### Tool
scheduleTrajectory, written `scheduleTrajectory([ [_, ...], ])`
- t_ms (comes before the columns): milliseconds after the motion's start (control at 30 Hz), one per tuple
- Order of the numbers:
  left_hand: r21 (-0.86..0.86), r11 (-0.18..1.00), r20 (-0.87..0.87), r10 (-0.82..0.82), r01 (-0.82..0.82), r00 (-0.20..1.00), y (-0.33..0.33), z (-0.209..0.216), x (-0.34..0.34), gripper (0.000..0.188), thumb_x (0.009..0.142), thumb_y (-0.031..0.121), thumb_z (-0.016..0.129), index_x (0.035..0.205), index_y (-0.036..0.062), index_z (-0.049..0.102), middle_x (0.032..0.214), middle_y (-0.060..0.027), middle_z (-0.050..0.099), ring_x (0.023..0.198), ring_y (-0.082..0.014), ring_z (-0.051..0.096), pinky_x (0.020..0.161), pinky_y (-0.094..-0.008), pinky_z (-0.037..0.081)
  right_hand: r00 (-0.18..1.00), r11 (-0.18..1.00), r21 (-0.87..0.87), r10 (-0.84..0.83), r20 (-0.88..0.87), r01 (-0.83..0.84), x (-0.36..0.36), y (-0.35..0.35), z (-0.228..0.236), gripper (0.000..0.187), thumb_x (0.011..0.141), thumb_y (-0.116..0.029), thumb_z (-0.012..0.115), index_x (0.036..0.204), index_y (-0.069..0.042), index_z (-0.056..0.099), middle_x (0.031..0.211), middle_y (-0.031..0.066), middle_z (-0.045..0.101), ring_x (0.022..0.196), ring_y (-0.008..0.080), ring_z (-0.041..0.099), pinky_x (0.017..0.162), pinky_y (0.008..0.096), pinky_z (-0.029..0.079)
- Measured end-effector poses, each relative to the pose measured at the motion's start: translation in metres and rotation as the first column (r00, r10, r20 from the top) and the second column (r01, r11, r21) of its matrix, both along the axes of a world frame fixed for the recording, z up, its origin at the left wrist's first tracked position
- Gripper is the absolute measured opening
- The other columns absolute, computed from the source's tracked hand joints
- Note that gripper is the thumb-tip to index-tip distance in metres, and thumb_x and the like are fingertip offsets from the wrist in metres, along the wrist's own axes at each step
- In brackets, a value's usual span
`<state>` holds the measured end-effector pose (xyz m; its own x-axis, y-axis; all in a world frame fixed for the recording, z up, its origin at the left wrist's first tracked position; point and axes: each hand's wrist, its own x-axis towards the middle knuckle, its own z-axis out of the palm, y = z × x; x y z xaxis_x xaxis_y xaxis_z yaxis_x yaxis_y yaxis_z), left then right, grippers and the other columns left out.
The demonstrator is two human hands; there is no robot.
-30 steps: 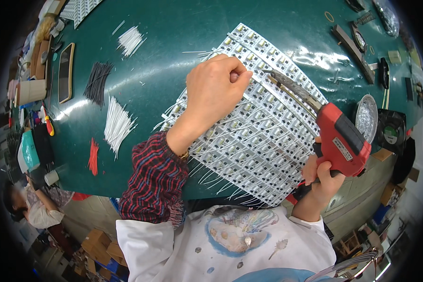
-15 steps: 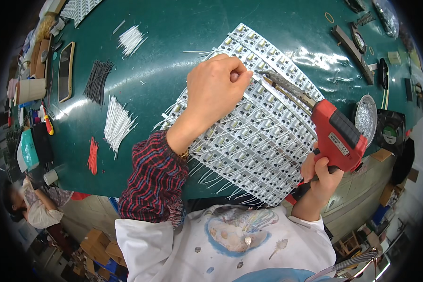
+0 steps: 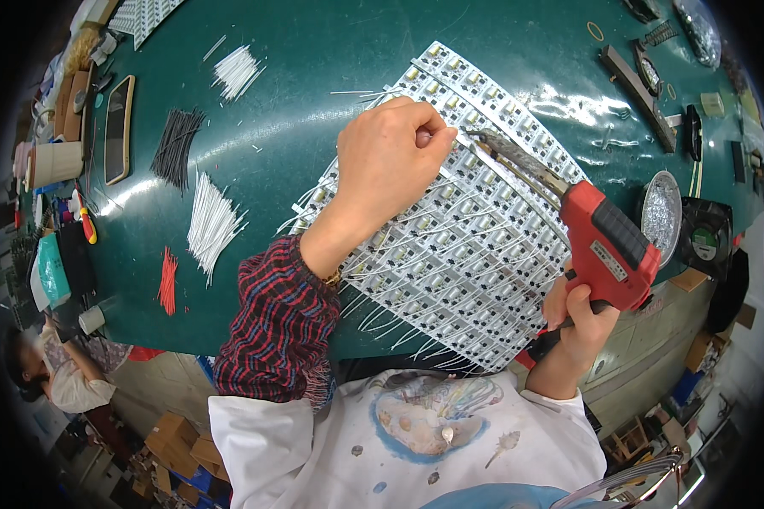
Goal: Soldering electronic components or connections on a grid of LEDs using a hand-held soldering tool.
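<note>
A panel of small circuit boards point(image 3: 484, 293) lies slanted on the green table, with many thin white wires trailing from its rows. My left hand point(image 3: 392, 153) is over its upper left part, thumb and forefinger pinched on what looks like a thin white wire, mostly hidden by the fingers. In my right hand point(image 3: 581, 327) is a red soldering gun point(image 3: 607, 242), gripped by its handle beyond the panel's right edge. Its dark tip points up and left, a short way from my left fingertips and over the boards.
On the left lie bundles of white wires point(image 3: 212, 225), black wires point(image 3: 178, 148) and red wires point(image 3: 168, 284), plus a phone point(image 3: 120, 130). A round metal dish point(image 3: 660, 212) and a small fan point(image 3: 706, 237) stand at right. Another person point(image 3: 72, 369) sits at lower left.
The soldering gun has shifted slightly, its tip drawing a little to the right, away from my left fingertips. My left hand stays where it was.
</note>
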<state>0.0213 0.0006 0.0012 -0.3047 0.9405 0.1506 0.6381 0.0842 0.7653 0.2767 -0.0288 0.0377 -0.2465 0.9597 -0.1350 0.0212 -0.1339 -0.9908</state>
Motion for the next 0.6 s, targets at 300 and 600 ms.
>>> scheduleTrajectory([
  [300, -0.004, 1.0, -0.011, -0.003, 0.003, 1.0, 0.0005, -0.0004, 0.001, 0.016, 0.074, 0.019, 0.068, 0.07, 0.003, 0.065, 0.062, -0.0038, 0.057, 0.051, -0.012, 0.05, 0.048, -0.0275, 0.038, 1.0, 0.999, 0.049, 0.003, -0.024, -0.001, 0.0017, -0.0001, 0.0004, 0.054, 0.089, -0.029, 0.055, 0.117, 0.014, 0.039, 0.048, 0.0049, 0.043, 0.034, 0.0103, 0.036, 0.037, 0.0237, 0.03],
  [600, 0.026, 0.999, -0.04, -0.04, 0.042, 0.998, -0.0037, -0.0019, -0.001, 0.016, 0.076, 0.018, 0.066, 0.074, 0.0022, 0.064, 0.067, -0.0073, 0.059, 0.056, -0.0182, 0.056, 0.051, -0.0311, 0.042, 0.998, 0.996, 0.089, -0.01, -0.062, 0.016, 0.0039, -0.0072, 0.0049, 0.052, 0.089, -0.027, 0.055, 0.117, 0.014, 0.04, 0.048, 0.0053, 0.044, 0.034, 0.0101, 0.036, 0.037, 0.0236, 0.03],
])
